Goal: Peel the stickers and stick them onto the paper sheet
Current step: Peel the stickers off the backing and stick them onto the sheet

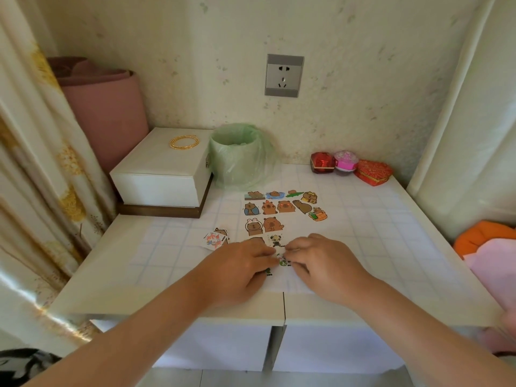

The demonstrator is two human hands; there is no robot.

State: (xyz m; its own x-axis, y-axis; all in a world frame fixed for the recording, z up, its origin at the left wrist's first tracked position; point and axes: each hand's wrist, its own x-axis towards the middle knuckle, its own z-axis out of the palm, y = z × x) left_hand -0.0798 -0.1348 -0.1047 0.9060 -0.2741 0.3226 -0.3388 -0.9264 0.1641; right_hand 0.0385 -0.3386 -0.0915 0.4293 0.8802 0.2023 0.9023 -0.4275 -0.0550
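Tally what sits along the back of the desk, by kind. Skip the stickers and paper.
White box: 1
Gold bangle coil, lying on the white box: 1
Bin with green bag: 1
Small decorative boxes: 3
Total: 6

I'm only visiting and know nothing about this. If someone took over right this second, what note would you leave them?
Hands: left hand and right hand meet over the sheet's near end, both apparently pinching one small green-and-white sticker.
Things: paper sheet lies on the table.
Done: rows of capybara stickers and a panda sticker are on it.
Left: fix this sticker, then the loose stickers left of the sheet.
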